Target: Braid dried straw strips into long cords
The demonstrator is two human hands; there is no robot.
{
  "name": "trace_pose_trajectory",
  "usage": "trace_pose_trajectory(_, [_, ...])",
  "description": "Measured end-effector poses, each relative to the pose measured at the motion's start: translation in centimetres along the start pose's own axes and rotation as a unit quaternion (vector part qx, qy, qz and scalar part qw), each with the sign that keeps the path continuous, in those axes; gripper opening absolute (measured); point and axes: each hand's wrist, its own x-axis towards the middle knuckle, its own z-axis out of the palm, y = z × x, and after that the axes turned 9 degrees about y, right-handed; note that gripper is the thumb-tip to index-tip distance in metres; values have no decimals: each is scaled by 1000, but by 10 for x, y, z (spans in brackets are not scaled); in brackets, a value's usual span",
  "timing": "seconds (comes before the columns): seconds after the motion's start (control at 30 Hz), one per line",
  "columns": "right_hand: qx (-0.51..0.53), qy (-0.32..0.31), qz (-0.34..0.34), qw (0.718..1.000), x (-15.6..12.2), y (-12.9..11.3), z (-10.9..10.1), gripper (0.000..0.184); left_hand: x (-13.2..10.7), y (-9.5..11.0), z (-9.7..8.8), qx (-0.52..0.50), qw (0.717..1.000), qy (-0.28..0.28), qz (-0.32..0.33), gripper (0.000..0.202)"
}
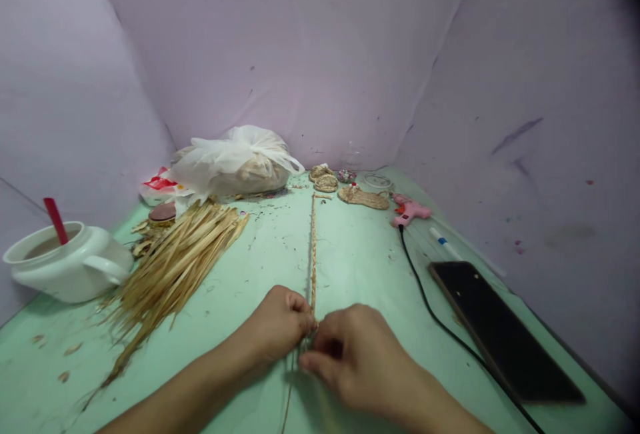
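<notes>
A thin braid (313, 254) of straw-coloured fibre runs straight away from me down the middle of the green table. My left hand (283, 321) pinches its near end between thumb and fingers. Close beside it, my right hand (353, 351) has its thumb and fingertips drawn together at the loose strands (289, 394) below the braid. What lies between the right fingertips is too small to make out fully, but it appears to be a strand. A bundle of dry fibre strips (180, 261) lies to the left of my left hand.
On the left stands a white pot (70, 264) with a red handle in it. Behind are a white plastic bag (240, 164) and woven sole-shaped pieces (363, 197). At right lie a pink glue gun (410, 211), its black cord (435, 314) and a dark tablet (505, 331).
</notes>
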Motion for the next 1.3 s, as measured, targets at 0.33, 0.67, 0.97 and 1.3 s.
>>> trace_pose_trajectory(0.33, [366, -53, 260, 892, 22, 5, 5, 4, 0, -1, -3, -32, 998, -52, -12, 7])
trace_pose_trajectory(0.67, [256, -21, 193, 947, 23, 18, 16, 9, -2, 2, -8, 214, 976, 36, 34, 12])
trace_pose_trajectory(0.97, [366, -1, 234, 901, 22, 9, 17, 8, -46, -1, 12, 396, 896, 71, 191, 21])
trace_pose_trajectory(1.3, [363, -12, 247, 898, 19, 1, 15, 16, -27, 23, -11, 103, 978, 153, 95, 15])
